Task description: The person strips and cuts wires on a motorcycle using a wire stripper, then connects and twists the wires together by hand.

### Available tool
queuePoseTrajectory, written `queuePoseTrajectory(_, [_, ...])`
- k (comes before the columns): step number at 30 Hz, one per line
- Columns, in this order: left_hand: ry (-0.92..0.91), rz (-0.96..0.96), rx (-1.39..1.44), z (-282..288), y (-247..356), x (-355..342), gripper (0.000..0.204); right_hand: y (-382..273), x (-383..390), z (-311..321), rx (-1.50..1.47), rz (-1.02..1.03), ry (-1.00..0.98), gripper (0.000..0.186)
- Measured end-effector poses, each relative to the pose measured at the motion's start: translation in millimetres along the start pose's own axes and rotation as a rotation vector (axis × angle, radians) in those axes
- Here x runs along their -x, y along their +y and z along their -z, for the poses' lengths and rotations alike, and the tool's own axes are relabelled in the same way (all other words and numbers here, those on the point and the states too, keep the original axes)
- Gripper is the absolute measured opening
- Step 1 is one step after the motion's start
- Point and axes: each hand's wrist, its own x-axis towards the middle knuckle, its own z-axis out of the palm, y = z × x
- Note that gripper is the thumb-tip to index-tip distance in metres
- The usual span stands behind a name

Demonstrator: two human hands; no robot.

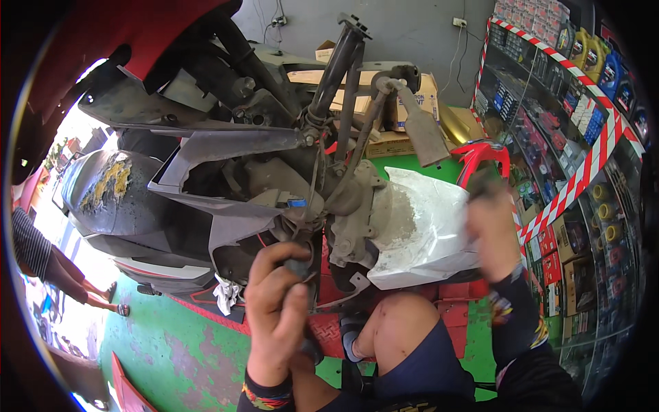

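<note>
A partly stripped scooter (329,172) stands before me, its steering column and dark frame exposed. My left hand (278,302) is raised in front of it, fingers curled and thumb bent in, closed around a small dark grey piece (298,268) whose kind I cannot make out. At the right, my right hand (493,230) is smeared by motion beside the edge of a scuffed white fender (429,226). A dark blur lies at its fingers, so its grip does not show. Just behind that hand is a red plastic part (484,154).
A torn seat (110,189) with yellow foam is at left. A white rag (226,295) hangs near the red platform (329,336). Glass shelves (549,137) edged in striped tape stand right, cardboard boxes (419,103) behind. Another person's legs (68,275) show far left.
</note>
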Motion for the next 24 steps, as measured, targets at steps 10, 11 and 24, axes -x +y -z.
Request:
queuePoseTrajectory(10, [0.050, -0.054, 0.043, -12.7, -2.4, -4.9, 0.018, -38.6, 18.7, -6.4, 0.202, 0.219, -0.428, 0.031])
queuePoseTrajectory(11, [0.043, -0.064, 0.053, -12.1, -2.9, -6.1, 0.019, -36.7, 20.1, -11.4, 0.288, 0.339, -0.437, 0.034])
queuePoseTrajectory(24, [0.067, 0.066, 0.379, -6.9, -8.7, 1.9, 0.020, -30.6, 22.2, -56.3, 0.401, 0.647, -0.396, 0.062])
